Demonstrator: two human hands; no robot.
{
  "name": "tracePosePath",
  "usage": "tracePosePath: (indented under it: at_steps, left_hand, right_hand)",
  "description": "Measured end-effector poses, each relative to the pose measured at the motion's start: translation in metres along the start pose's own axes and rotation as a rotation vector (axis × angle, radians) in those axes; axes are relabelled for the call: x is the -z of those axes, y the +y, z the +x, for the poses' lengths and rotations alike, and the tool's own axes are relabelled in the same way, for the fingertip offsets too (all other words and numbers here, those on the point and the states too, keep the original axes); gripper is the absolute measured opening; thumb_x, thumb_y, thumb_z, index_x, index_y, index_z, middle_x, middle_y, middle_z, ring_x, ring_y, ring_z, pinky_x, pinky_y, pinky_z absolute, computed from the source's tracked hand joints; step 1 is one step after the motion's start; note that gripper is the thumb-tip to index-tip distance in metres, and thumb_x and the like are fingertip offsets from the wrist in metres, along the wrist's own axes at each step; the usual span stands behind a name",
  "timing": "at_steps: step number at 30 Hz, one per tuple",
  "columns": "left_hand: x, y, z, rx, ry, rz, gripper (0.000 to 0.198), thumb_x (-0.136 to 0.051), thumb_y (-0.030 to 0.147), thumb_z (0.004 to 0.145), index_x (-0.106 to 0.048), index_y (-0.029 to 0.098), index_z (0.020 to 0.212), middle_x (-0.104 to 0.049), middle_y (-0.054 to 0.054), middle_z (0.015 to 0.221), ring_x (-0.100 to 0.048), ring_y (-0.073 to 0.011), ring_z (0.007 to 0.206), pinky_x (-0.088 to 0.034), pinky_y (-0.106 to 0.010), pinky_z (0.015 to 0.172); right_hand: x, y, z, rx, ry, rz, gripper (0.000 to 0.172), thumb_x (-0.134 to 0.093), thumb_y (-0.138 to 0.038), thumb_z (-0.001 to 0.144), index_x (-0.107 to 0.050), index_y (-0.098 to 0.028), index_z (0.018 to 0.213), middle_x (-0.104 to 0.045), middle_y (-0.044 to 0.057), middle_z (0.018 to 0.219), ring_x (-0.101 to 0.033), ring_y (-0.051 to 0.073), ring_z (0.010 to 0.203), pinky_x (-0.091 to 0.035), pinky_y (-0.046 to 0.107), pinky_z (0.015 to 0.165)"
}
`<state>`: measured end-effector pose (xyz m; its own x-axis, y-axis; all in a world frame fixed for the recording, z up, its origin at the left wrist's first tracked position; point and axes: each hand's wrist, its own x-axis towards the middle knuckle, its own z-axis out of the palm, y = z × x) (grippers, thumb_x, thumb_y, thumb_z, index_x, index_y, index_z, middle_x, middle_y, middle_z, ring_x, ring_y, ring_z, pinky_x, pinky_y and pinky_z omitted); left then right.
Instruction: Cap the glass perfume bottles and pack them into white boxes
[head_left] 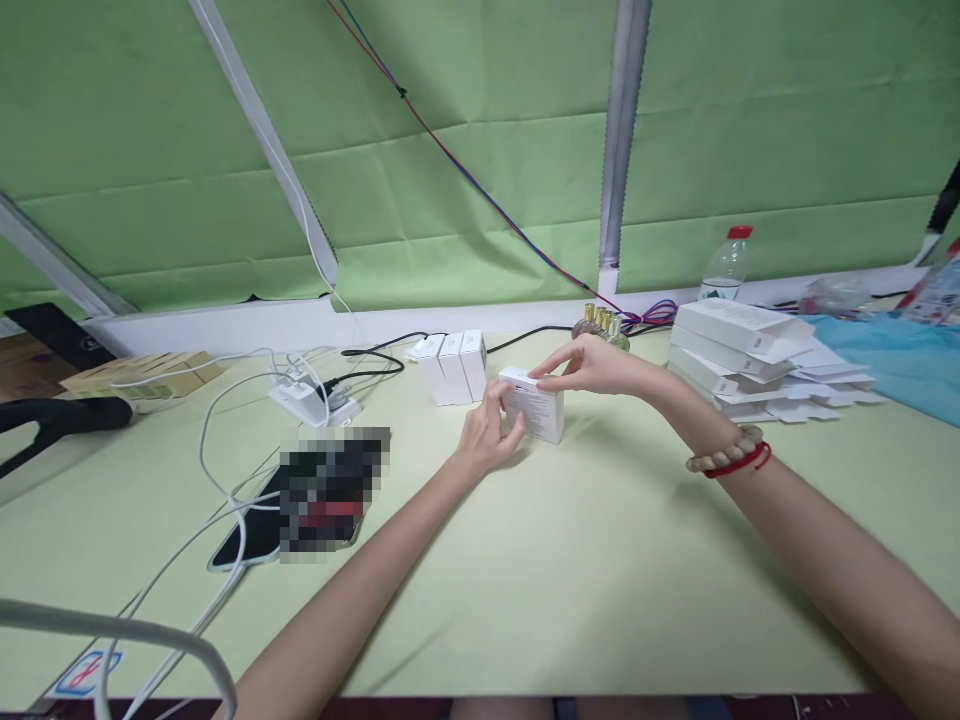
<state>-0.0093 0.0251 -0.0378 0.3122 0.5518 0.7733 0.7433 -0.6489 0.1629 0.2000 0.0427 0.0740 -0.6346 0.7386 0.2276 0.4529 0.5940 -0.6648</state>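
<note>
A small white box (541, 415) with fine print on its front stands upright on the table in front of me. My left hand (486, 430) grips it from the left side, fingers behind and thumb on the front. At its top edge, the thumb and index finger of my right hand (585, 368) pinch together on the lid; the right wrist wears a beaded bracelet and a red cord. Left of the hands are several closed white boxes (452, 368) in a row. Behind my right hand, partly hidden, stand small glass bottles (600, 320) with gold tops.
On the right lie stacked flattened white cartons (739, 345), a red-capped plastic bottle (726, 265) and blue cloth (900, 360). A power strip (311, 400), white cables (202, 440), a dark phone or tablet (251, 530) and yellow boxes (150, 375) occupy the left. Green fabric (465, 200) hangs behind.
</note>
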Motion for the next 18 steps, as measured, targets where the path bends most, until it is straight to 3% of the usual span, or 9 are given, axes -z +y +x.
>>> tracePosePath:
  at_steps: [5,8,12,15,18]
  left_hand:
    - [0.004,0.004,0.002,0.085,-0.036,-0.012,0.05,-0.042,0.03,0.085,-0.024,0.02,0.131,-0.059,-0.008,0.105,-0.042,-0.0042,0.045,-0.035,-0.019,0.041]
    - [0.007,0.005,0.003,0.111,-0.064,-0.049,0.046,-0.04,0.028,0.086,-0.032,0.021,0.131,-0.058,-0.007,0.108,-0.045,-0.0038,0.05,-0.038,-0.017,0.045]
    - [0.008,0.005,0.004,0.146,-0.076,-0.077,0.044,-0.038,0.027,0.087,-0.037,0.023,0.131,-0.061,-0.003,0.099,-0.044,-0.0043,0.051,-0.039,-0.017,0.048]
    - [0.009,0.006,0.005,0.207,-0.159,-0.059,0.057,-0.042,0.031,0.085,-0.024,0.024,0.139,-0.061,-0.001,0.09,-0.042,-0.0047,0.044,-0.038,-0.019,0.047]
    - [0.009,0.006,0.005,0.278,-0.223,-0.049,0.073,-0.047,0.036,0.082,-0.009,0.023,0.143,-0.062,0.001,0.085,-0.043,-0.0058,0.041,-0.038,-0.021,0.047]
  right_hand:
    - [0.001,0.008,0.001,-0.032,-0.095,0.024,0.035,-0.061,-0.042,0.074,-0.071,-0.023,0.102,-0.07,0.004,0.093,-0.057,0.012,0.073,-0.041,0.017,0.048]
    - [0.001,0.009,0.0,-0.061,-0.156,0.066,0.036,-0.06,-0.045,0.076,-0.07,-0.026,0.105,-0.068,0.003,0.103,-0.059,0.015,0.084,-0.046,0.016,0.049]
    - [0.003,0.009,-0.001,-0.081,-0.171,0.057,0.042,-0.063,-0.045,0.073,-0.067,-0.026,0.11,-0.067,0.004,0.105,-0.06,0.015,0.081,-0.048,0.017,0.05]
    - [0.002,0.011,0.0,-0.083,-0.163,0.041,0.05,-0.068,-0.041,0.069,-0.062,-0.025,0.117,-0.066,0.006,0.109,-0.062,0.015,0.08,-0.048,0.018,0.053]
    - [-0.005,0.018,0.001,-0.074,-0.132,-0.012,0.072,-0.076,-0.035,0.06,-0.052,-0.023,0.127,-0.063,0.008,0.113,-0.064,0.016,0.08,-0.05,0.022,0.06]
